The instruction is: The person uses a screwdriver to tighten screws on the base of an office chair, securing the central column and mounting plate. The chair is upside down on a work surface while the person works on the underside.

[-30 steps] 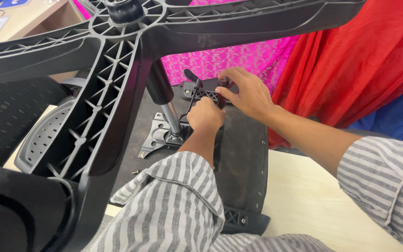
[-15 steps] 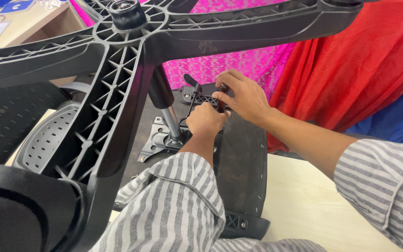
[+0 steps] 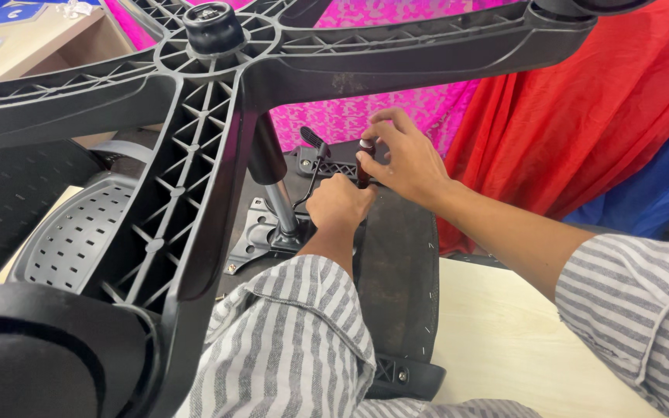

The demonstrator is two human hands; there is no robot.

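Observation:
An office chair lies upside down, its black seat underside [image 3: 396, 271] facing up. My right hand [image 3: 404, 162] is closed around the top of a dark-handled screwdriver [image 3: 363, 166], which stands upright on the black armrest bracket [image 3: 334, 165]. My left hand [image 3: 338, 205] is a closed fist at the foot of the tool, seemingly gripping its lower part; the tip is hidden behind that fist. Both arms wear grey striped sleeves.
The black five-arm chair base [image 3: 210, 101] looms close in front, with its gas cylinder [image 3: 276, 186] running down to a metal seat plate [image 3: 253, 232]. A perforated backrest [image 3: 71, 240] lies at the left. Pink [image 3: 365, 108], red [image 3: 582, 116] and blue [image 3: 652, 193] cloths hang behind a pale table [image 3: 497, 340].
Both hands stay on the bracket in the same place. My right fingers have shifted slightly on the handle, and the view has dropped a little.

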